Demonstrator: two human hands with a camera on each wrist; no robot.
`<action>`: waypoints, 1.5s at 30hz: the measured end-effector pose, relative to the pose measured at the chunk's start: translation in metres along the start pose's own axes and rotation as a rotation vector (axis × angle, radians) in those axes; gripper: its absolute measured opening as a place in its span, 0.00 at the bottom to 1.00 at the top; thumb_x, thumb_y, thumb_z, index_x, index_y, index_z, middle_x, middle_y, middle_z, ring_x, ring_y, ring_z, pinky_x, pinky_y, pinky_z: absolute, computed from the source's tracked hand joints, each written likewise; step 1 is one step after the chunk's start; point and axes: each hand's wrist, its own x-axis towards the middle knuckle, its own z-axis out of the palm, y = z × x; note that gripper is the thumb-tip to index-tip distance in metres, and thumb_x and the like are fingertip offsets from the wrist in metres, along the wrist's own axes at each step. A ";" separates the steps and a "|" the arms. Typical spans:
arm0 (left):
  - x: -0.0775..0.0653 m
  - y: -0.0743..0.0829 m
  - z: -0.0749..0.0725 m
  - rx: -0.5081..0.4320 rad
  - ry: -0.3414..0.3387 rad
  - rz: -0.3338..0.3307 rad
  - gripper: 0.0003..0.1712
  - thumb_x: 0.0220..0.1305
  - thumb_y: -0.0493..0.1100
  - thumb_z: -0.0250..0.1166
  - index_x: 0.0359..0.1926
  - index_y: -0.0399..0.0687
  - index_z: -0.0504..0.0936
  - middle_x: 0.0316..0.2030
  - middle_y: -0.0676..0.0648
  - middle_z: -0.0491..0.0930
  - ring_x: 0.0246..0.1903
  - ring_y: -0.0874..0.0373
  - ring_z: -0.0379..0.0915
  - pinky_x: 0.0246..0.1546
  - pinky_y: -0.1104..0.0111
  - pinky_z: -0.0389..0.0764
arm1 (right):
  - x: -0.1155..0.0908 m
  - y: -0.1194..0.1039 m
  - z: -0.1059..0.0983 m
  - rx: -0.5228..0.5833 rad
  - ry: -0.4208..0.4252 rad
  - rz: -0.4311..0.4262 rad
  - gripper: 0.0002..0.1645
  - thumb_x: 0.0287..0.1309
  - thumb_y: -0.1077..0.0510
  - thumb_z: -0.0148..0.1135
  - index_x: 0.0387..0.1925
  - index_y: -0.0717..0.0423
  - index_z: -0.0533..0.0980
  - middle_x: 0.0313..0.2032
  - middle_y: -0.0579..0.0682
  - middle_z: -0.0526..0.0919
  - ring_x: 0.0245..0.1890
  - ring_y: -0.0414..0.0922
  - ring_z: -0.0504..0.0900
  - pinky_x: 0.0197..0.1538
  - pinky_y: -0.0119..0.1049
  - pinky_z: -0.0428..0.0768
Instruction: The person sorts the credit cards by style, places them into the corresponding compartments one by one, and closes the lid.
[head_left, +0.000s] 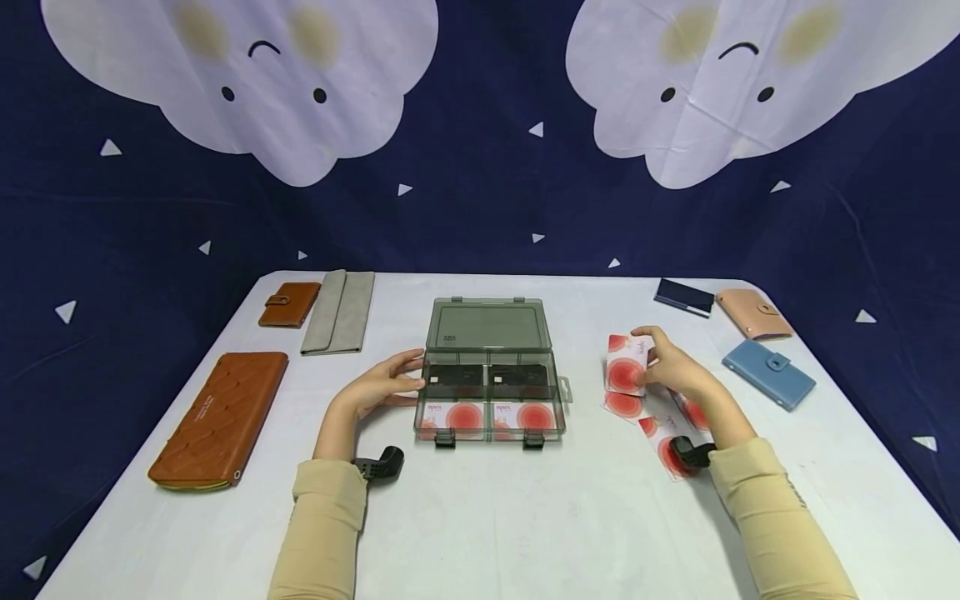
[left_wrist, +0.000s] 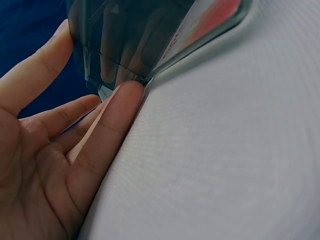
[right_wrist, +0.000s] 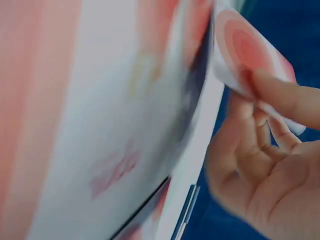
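Observation:
A translucent grey-green plastic box lies with its lid folded back. Black cards are in its two far compartments, and white cards with red circles fill the two near ones. My left hand rests at the box's left side, its fairly straight fingers touching the wall in the left wrist view. Between thumb and fingers, my right hand pinches a white-and-red card to the right of the box. More such cards lie loosely overlapped on the table beneath that hand.
To the left are a large brown wallet, a small brown card holder and a grey folding wallet. At the right lie a dark blue case, a tan card holder and a blue one.

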 end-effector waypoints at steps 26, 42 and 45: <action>0.001 -0.001 0.000 -0.006 -0.008 0.010 0.43 0.62 0.38 0.59 0.71 0.40 0.45 0.69 0.34 0.46 0.62 0.37 0.57 0.53 0.56 0.75 | 0.004 -0.093 0.087 0.426 -0.157 -0.218 0.21 0.60 0.71 0.50 0.56 0.73 0.67 0.27 0.47 0.79 0.26 0.38 0.76 0.32 0.29 0.80; 0.000 -0.001 -0.001 -0.007 0.000 0.000 0.43 0.62 0.38 0.59 0.71 0.40 0.45 0.69 0.34 0.45 0.63 0.37 0.55 0.54 0.56 0.75 | 0.004 -0.124 0.153 0.052 -0.149 -0.287 0.06 0.61 0.68 0.53 0.40 0.60 0.73 0.26 0.50 0.82 0.24 0.40 0.78 0.25 0.28 0.78; 0.000 -0.001 -0.001 -0.006 -0.001 0.000 0.43 0.62 0.38 0.59 0.71 0.40 0.45 0.70 0.34 0.45 0.63 0.37 0.54 0.53 0.56 0.75 | 0.003 -0.124 0.153 -0.029 -0.181 -0.325 0.10 0.61 0.68 0.53 0.44 0.58 0.74 0.32 0.49 0.82 0.29 0.41 0.78 0.30 0.30 0.77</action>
